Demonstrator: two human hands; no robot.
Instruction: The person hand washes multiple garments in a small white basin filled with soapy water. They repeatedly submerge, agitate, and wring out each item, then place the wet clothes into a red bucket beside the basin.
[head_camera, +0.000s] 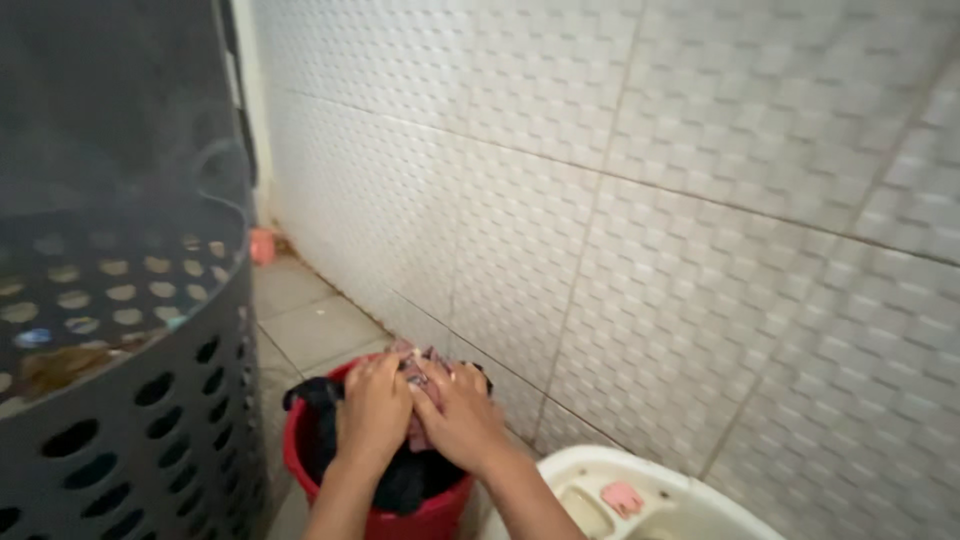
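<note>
Both my hands are down over the red bucket on the tiled floor, close to the wall. My left hand and my right hand are pressed together, fingers curled and closed around a bunched piece of pinkish cloth, which sits just above the bucket's mouth. Dark clothes fill the bucket under my wrists, and some hang over its far left rim.

To my left, very near, stands a tall dark perforated laundry basket. At the near right is a white basin with a small pink bar lying in it.

What I'd watch: the dark cloth draped over the rim looks ready to slide out onto the floor if I tug the bundle. The bucket is light-looking and crowded, so a hard pull sideways could tip it toward the basket. Wet cloth could also slip from my grip and drop beside the bucket instead of in it.
</note>
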